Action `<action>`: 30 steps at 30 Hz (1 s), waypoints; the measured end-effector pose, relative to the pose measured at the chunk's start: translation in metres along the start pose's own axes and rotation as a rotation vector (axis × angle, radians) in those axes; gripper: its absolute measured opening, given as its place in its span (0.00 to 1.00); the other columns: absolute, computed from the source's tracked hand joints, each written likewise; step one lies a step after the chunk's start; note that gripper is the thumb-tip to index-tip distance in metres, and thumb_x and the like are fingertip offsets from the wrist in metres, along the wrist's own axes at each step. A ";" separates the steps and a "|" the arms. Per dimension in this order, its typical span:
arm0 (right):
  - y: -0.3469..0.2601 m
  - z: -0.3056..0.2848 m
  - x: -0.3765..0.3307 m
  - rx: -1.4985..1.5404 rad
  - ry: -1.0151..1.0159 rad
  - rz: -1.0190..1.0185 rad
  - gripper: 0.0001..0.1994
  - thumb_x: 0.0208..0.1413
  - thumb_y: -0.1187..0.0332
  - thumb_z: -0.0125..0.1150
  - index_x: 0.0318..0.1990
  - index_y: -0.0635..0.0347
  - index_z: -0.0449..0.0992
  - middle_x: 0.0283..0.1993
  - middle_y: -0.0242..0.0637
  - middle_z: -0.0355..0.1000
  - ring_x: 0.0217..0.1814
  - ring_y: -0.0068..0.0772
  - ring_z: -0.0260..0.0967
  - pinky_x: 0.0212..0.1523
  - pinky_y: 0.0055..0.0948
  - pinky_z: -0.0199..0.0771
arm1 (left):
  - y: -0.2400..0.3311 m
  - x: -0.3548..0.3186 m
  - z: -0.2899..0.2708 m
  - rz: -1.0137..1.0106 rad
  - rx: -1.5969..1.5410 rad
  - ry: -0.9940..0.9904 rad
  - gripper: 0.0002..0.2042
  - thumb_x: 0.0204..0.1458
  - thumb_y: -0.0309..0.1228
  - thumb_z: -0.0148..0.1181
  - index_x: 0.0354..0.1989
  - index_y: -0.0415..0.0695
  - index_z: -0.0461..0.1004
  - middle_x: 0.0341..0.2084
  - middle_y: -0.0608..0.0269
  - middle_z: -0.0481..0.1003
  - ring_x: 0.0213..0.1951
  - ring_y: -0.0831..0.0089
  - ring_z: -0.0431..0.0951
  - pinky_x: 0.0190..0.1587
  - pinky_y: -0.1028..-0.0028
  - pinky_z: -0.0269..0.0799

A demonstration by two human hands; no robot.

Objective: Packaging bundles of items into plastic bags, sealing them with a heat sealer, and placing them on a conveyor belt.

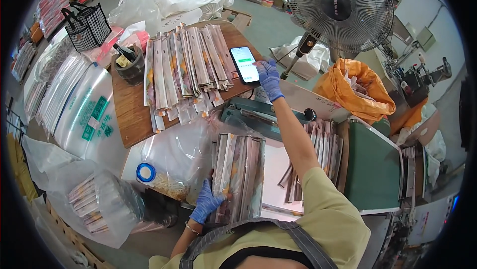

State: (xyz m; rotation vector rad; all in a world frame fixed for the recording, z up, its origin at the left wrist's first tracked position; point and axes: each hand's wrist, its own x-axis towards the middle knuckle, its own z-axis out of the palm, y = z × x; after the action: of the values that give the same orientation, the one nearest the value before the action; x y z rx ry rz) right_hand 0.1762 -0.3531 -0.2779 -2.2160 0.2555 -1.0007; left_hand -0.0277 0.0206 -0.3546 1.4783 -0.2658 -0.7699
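Observation:
My left hand [206, 202], in a blue glove with bare fingertips, grips the lower left side of a bundle of flat printed packets [238, 174]. Clear plastic wraps this bundle, which lies close to my body. Farther off, my right hand [270, 79], gloved the same way, reaches to a phone [244, 65] with a lit screen. Its fingertips touch the phone's right edge, and the fingers look loosely stretched. The phone lies on a brown wooden board [130, 115], beside rows of similar long packets [186, 65].
A black cup [130, 68] with pens stands on the board's left. Below sits a green metal sealer [258, 120], with a blue tape roll [145, 172] to its left. More packets [318, 142] stand at the right. A fan [338, 8] and an orange sack [348, 87] are beyond.

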 end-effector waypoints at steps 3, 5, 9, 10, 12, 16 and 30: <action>-0.008 0.002 -0.004 0.058 -0.050 -0.039 0.10 0.47 0.64 0.54 0.31 0.57 0.79 0.48 0.41 0.65 0.48 0.43 0.61 0.52 0.32 0.58 | -0.004 0.001 0.000 -0.011 0.003 0.005 0.50 0.29 0.30 0.71 0.62 0.39 0.43 0.55 0.51 0.58 0.55 0.64 0.61 0.56 0.70 0.57; -0.011 0.004 -0.005 -0.025 -0.063 -0.107 0.09 0.47 0.62 0.55 0.31 0.54 0.79 0.50 0.39 0.64 0.52 0.41 0.58 0.54 0.32 0.56 | -0.006 0.000 -0.001 -0.010 0.001 0.008 0.50 0.29 0.30 0.71 0.62 0.39 0.43 0.55 0.51 0.58 0.55 0.64 0.61 0.56 0.70 0.57; -0.010 -0.002 -0.004 -0.098 -0.097 -0.104 0.09 0.46 0.62 0.55 0.30 0.54 0.79 0.50 0.39 0.64 0.52 0.42 0.58 0.54 0.33 0.56 | -0.001 0.001 0.000 -0.025 -0.029 -0.009 0.51 0.29 0.30 0.71 0.62 0.39 0.42 0.55 0.51 0.58 0.54 0.64 0.61 0.56 0.70 0.57; -0.008 -0.002 -0.004 -0.080 -0.087 -0.075 0.09 0.47 0.64 0.54 0.30 0.55 0.79 0.50 0.40 0.64 0.53 0.41 0.58 0.55 0.32 0.55 | 0.000 0.002 0.001 -0.044 -0.048 -0.015 0.51 0.29 0.30 0.71 0.62 0.39 0.42 0.55 0.51 0.58 0.55 0.64 0.61 0.56 0.70 0.57; -0.009 -0.003 -0.005 -0.058 -0.079 -0.048 0.09 0.48 0.65 0.53 0.31 0.55 0.79 0.51 0.41 0.64 0.54 0.41 0.58 0.55 0.31 0.54 | -0.001 0.002 0.000 -0.026 -0.043 -0.012 0.51 0.28 0.30 0.71 0.62 0.39 0.42 0.55 0.52 0.58 0.55 0.65 0.61 0.56 0.70 0.57; -0.019 -0.004 -0.010 -0.019 -0.145 -0.056 0.09 0.49 0.66 0.52 0.30 0.58 0.78 0.49 0.41 0.64 0.53 0.40 0.59 0.54 0.29 0.56 | -0.006 0.000 -0.001 0.021 -0.049 0.008 0.51 0.28 0.29 0.71 0.62 0.39 0.42 0.55 0.52 0.57 0.55 0.65 0.60 0.56 0.70 0.57; -0.012 -0.006 -0.013 0.258 -0.074 0.054 0.09 0.49 0.70 0.50 0.26 0.61 0.77 0.46 0.40 0.66 0.47 0.33 0.63 0.48 0.24 0.59 | -0.005 0.002 -0.001 0.019 -0.074 -0.006 0.50 0.30 0.27 0.70 0.62 0.40 0.42 0.55 0.53 0.57 0.55 0.65 0.61 0.56 0.70 0.57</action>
State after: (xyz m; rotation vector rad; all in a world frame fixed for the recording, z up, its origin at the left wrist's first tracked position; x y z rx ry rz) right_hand 0.1618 -0.3421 -0.2750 -1.9961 0.1427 -0.8686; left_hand -0.0274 0.0205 -0.3602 1.4024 -0.2535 -0.7615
